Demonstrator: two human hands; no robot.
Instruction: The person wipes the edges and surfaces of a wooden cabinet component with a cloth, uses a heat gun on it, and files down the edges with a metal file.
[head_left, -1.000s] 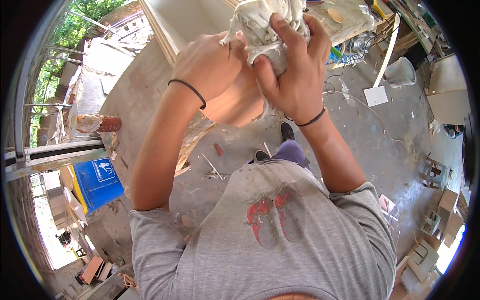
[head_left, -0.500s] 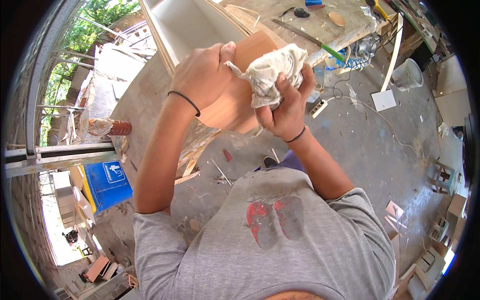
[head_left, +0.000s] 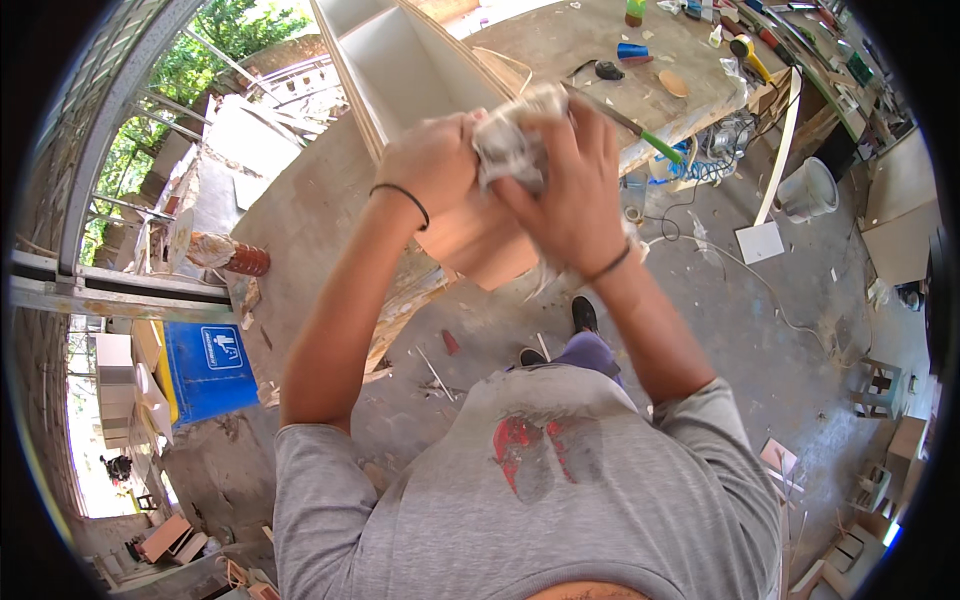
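Observation:
A brown wood-grain panel (head_left: 485, 250) is at the near end of a long box (head_left: 410, 60) with a white inside and plywood edges; whether the two are joined I cannot tell. My left hand (head_left: 430, 158) is closed over the panel's upper left edge, its fingertips partly hidden. In my right hand (head_left: 580, 190) is a crumpled whitish rag (head_left: 515, 135), blurred by motion, close beside the left fingers near the panel's top. A loose end of cloth hangs below my right wrist.
The box rests on a worn worktable (head_left: 300, 190). At its right lie a green-handled file (head_left: 655, 140), a blue cup-like object (head_left: 632, 51) and a dark small tool (head_left: 608, 70). A white bucket (head_left: 808, 190) and cables are on the floor, a blue bin (head_left: 212, 370) at left.
My right hand has moved the rag up and left across the panel, to beside my left hand. My left hand keeps its hold, and the whole view has shifted slightly.

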